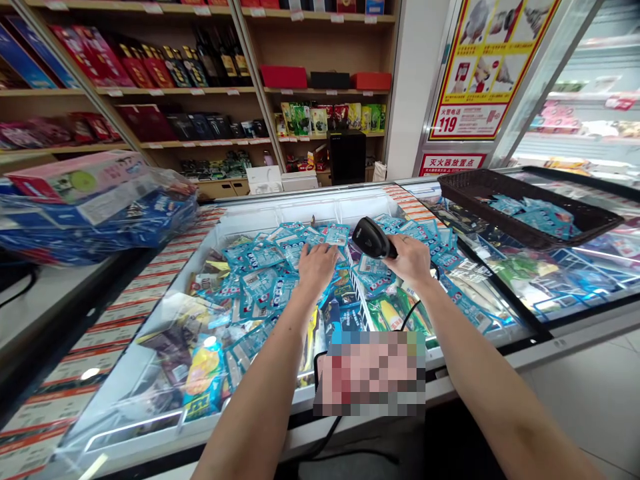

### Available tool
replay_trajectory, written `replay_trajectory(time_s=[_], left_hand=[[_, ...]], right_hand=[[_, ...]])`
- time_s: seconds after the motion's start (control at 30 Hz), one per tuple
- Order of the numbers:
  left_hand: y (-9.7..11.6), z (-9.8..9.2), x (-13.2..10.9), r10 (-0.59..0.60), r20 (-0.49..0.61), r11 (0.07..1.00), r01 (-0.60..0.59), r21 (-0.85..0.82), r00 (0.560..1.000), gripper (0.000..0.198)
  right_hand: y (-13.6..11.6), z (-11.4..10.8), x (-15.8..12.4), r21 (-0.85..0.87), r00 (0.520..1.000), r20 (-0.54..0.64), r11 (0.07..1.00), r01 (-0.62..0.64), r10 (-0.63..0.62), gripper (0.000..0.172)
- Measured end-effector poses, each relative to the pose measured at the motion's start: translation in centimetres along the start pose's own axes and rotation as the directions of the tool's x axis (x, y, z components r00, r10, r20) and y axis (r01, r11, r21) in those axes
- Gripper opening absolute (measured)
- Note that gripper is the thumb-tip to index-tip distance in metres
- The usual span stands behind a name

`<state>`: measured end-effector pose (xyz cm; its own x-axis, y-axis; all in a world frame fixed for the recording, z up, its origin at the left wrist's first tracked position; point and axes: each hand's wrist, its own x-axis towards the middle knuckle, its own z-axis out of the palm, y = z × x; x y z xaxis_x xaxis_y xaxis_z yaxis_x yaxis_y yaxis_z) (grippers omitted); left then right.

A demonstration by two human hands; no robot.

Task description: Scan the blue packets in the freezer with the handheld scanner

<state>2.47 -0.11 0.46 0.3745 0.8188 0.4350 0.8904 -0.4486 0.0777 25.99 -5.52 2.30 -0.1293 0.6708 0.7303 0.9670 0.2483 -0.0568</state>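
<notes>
Pointing left and slightly away, the scanner (371, 238) is above the packets (263, 257), its long axis running from the right hand (413, 259) to the broad head. A narrow gap parts that head from the left hand (319, 267). The freezer (537, 357) edge crosses under the forearms, price strips (120, 320) line its left side, and a basket (467, 187) stands well to the right. Right fingers wrap the handle; the left hand, palm down, fingers nearly straight, lies over packets, gripping nothing visible.

Bottles (227, 60) (some dark) stand on a shelf (215, 90).
</notes>
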Motion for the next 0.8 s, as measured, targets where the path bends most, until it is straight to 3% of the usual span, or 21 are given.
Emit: replay_trajectory(time_s=[0.23, 0.4, 0.8], left_hand=[[0.2, -0.8, -0.2, -0.082, -0.086, 0.995, 0.087, 0.05, 0.993, 0.035], [-0.1, -1.1, -0.1, -0.108, -0.091, 0.987, 0.118, 0.107, 0.99, 0.036], [-0.1, -2.6, -0.1, -0.141, 0.113, 0.974, 0.117, 0.196, 0.983, 0.045]], right_hand=[[0.1, -0.2, 0.0, 0.005, 1.0, -0.005, 1.0, -0.017, 0.017, 0.022], [0.2, -0.2, 0.1, 0.014, 1.0, -0.007, 1.0, -0.024, 0.025, 0.022], [0.2, -0.3, 0.1, 0.007, 1.0, -0.02, 1.0, -0.024, 0.024, 0.022]])
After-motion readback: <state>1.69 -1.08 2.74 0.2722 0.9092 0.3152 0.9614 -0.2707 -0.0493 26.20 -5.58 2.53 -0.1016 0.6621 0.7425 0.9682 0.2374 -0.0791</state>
